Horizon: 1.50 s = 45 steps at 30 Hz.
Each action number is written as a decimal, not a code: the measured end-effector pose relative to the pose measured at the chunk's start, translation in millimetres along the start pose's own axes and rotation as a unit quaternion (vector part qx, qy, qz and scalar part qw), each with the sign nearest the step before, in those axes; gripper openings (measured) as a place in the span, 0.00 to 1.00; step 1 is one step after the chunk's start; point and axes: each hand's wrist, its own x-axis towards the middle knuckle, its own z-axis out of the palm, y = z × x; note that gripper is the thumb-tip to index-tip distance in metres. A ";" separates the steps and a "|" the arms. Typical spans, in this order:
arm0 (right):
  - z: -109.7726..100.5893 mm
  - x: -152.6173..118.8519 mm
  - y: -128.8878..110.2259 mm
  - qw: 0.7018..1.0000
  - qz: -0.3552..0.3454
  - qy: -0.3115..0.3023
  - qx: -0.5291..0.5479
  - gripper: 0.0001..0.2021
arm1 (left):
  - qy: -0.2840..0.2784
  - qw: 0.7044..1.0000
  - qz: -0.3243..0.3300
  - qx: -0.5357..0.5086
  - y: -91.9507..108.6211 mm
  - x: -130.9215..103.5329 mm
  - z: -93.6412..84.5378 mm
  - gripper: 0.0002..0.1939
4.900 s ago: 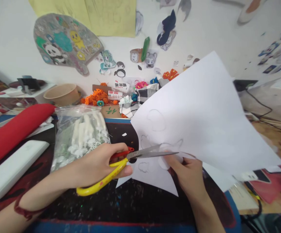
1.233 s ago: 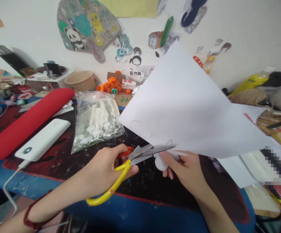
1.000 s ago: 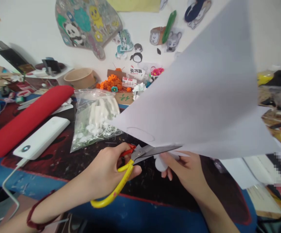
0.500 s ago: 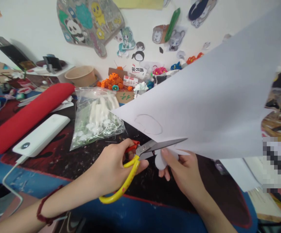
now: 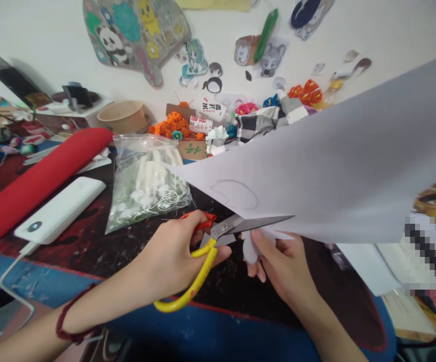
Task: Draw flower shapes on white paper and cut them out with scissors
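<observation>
My left hand (image 5: 176, 251) is closed on scissors (image 5: 223, 228) with one red and one yellow handle. The blades point right, slightly apart, along the lower edge of a large white sheet (image 5: 297, 171). An oval pencil outline (image 5: 235, 194) shows on the sheet, above the blades. My right hand (image 5: 282, 261) pinches the paper just below the blades, where a rounded cut piece (image 5: 250, 250) hangs at its fingers. Between the scissors and the dark mat lies or hangs a small paper scrap (image 5: 221, 240); which, I cannot tell.
A clear bag (image 5: 148, 186) of white and green craft parts, a white power bank (image 5: 60, 210) with a cable, and a long red roll (image 5: 44, 178) lie left. Behind are a round tan bowl (image 5: 122, 116) and orange craft flowers (image 5: 173, 125). Papers lie at right.
The upper part of the white sheet has swung down, uncovering a checkered cloth and orange flowers behind it. The scissors have barely moved, and both hands keep their hold.
</observation>
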 end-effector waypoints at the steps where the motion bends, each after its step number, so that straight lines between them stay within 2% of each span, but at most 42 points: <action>1: -0.2 -0.2 -0.2 1.000 0.000 0.001 0.000 0.14 | -0.001 1.000 -0.004 0.007 0.4 0.0 -0.7 0.22; 6: -1.9 -0.5 -0.5 1.000 0.001 -0.009 0.007 0.13 | -0.008 0.999 -0.006 0.032 -1.3 0.7 -3.9 0.23; 10: -4.5 -1.2 1.1 1.000 0.007 -0.015 -0.005 0.15 | -0.003 0.999 0.012 0.033 -3.0 1.2 -6.6 0.22; 13: -5.8 -1.6 1.9 1.000 0.014 -0.018 -0.007 0.17 | -0.004 1.000 0.003 0.027 -2.3 0.9 -8.4 0.22; 26: -8.8 -1.4 2.7 0.999 0.012 -0.010 -0.032 0.14 | 0.000 0.999 -0.007 0.053 -2.3 0.3 -9.9 0.23; 35: -6.1 -0.2 -8.0 0.997 0.033 -0.019 -0.066 0.18 | -0.007 0.996 0.002 0.089 -3.1 0.6 -10.7 0.23; 45: -6.5 -1.1 -7.4 0.997 0.026 -0.010 -0.075 0.17 | -0.014 0.995 0.005 0.098 -4.2 -0.4 -16.8 0.26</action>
